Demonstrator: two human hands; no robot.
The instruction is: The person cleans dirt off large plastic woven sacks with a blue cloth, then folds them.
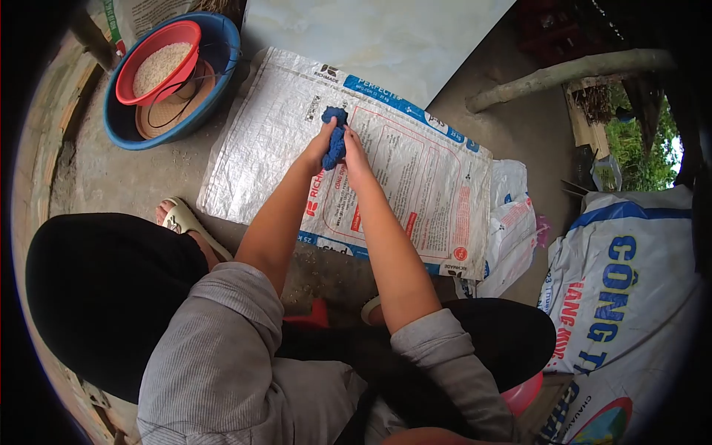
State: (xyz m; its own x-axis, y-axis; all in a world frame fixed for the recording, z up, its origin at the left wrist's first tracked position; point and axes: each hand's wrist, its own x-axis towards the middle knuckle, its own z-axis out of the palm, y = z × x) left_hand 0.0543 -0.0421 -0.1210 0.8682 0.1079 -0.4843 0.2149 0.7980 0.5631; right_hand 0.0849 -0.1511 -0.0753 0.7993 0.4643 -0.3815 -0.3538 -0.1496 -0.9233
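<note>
Upper body: grey garment [315,389] of finely ribbed fabric, corduroy-like in texture. Left sleeve [208,363] and right sleeve [460,382] match it in colour and ribbing; each is turned back in a thick, creased fold near the elbow. Forearms [278,204] bare below the folds. Lower body: black legwear [111,289], plain, weave not discernible. Left foot: pale cream sandal [196,230], broad strap, open front, toes exposed. Right footwear [368,308]: only a pale edge visible.
</note>
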